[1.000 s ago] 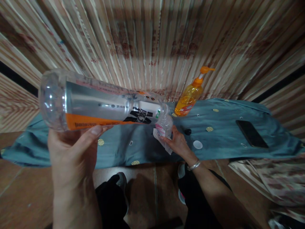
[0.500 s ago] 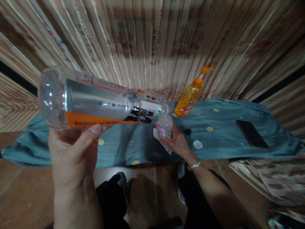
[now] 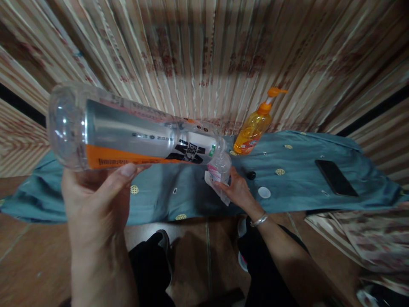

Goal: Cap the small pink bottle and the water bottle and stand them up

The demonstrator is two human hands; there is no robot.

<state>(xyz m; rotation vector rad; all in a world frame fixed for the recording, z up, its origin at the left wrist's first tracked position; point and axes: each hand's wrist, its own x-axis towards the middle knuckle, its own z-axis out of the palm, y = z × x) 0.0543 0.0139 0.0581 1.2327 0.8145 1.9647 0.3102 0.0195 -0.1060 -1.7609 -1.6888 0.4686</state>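
Note:
My left hand [image 3: 96, 200] is closed round a large clear plastic bottle [image 3: 134, 136] with a silver and orange label. This bottle is tipped nearly level, its base raised at the left and its neck pointing right and slightly down. Below its neck stands a smaller clear bottle [image 3: 220, 164] with a pink-marked label, gripped by my right hand [image 3: 234, 185]. The two mouths meet or nearly meet; I cannot tell if they touch. A white tissue-like piece [image 3: 220, 192] lies at the small bottle's foot. Whether liquid flows between them does not show.
An orange pump bottle [image 3: 252, 132] stands behind on the teal cloth [image 3: 198, 200]. Right of my right hand lie a black cap [image 3: 251, 175] and a white round lid [image 3: 264, 192]. A dark phone [image 3: 336, 178] rests farther right. A striped curtain [image 3: 198, 55] hangs behind.
The large bottle's base has risen slightly, so it tilts a little more steeply towards the small bottle. The right hand keeps its hold on the small bottle.

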